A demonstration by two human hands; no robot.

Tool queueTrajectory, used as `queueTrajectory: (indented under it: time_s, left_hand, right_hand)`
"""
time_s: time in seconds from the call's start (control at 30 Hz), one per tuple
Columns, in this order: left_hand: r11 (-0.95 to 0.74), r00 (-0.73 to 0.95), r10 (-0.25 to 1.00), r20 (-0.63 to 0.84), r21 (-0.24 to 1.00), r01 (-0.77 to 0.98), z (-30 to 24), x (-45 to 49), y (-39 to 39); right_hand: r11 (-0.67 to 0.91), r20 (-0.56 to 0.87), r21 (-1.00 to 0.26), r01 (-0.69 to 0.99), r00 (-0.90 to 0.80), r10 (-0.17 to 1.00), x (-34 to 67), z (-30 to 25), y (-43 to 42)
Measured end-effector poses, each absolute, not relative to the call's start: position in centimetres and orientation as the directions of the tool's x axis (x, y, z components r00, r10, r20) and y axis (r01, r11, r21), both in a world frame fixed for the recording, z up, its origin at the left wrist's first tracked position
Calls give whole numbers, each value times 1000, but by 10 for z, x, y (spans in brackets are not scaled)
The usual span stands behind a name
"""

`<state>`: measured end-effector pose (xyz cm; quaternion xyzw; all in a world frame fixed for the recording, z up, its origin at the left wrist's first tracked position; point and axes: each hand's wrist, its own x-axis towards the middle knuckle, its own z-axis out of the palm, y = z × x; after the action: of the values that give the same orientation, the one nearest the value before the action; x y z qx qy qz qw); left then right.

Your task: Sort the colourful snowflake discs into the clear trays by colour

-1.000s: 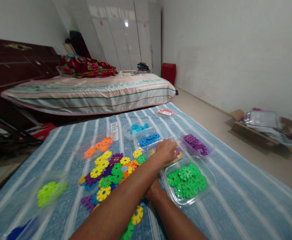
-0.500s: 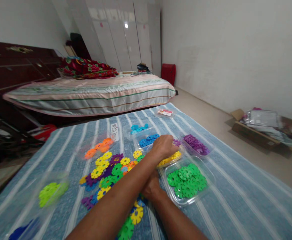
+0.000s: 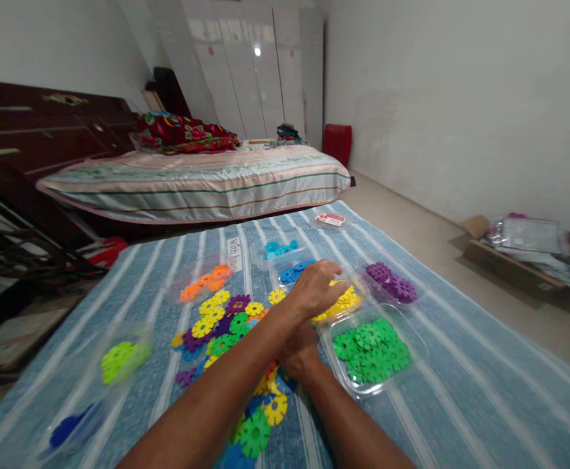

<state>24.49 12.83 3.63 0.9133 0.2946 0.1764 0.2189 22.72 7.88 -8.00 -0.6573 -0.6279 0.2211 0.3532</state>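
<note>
My left hand [image 3: 316, 286] is above the yellow pieces' tub, its thumb and fingers apart with nothing between them. Below it are yellow flower-shaped plastic pieces [image 3: 346, 299]. Just beyond lies a tub of purple pieces [image 3: 391, 282]. My right hand [image 3: 298, 352] is low beneath the left forearm, at the right edge of a mixed pile of flower-shaped pieces [image 3: 238, 324]. Its fingers are hidden behind that forearm. Close by on the right, a clear plastic tub [image 3: 363, 393] holds green pieces [image 3: 372, 350].
More clear tubs hold blue pieces [image 3: 294, 271], light blue pieces [image 3: 279, 249], orange pieces [image 3: 206, 283], lime pieces [image 3: 123, 361] and dark blue pieces [image 3: 70, 426]. A container with a red-and-white label [image 3: 330, 219] lies at the far edge of the striped cloth [image 3: 460, 365]. A cardboard box [image 3: 504, 264] stands on the floor.
A purple piece that was at my left fingers has left them, and the fingers have spread. The view has swung slightly left. My right hand stays beneath the left forearm.
</note>
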Motion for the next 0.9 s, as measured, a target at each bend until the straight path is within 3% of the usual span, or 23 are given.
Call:
queueTrajectory:
  time_s: [0.27,0.57,0.8,0.9]
  left_hand:
    - [-520,521,839,155,508,687,49,124,115]
    - [-234,271,962,9,535,812,17,20,76]
    - [-28,52,996,-74,294,955,-5,-1,58]
    - [12,16,994,-108,261,965,-11,-2,59]
  right_hand:
    - [153,357,-749,645,197,913,235,-83,65]
    - [160,328,-764,625,164,930,240,-89,60]
    - [172,325,-774,609,150,934,243,-92,59]
    - [163,315,-778,607,153,937,243,-92,59]
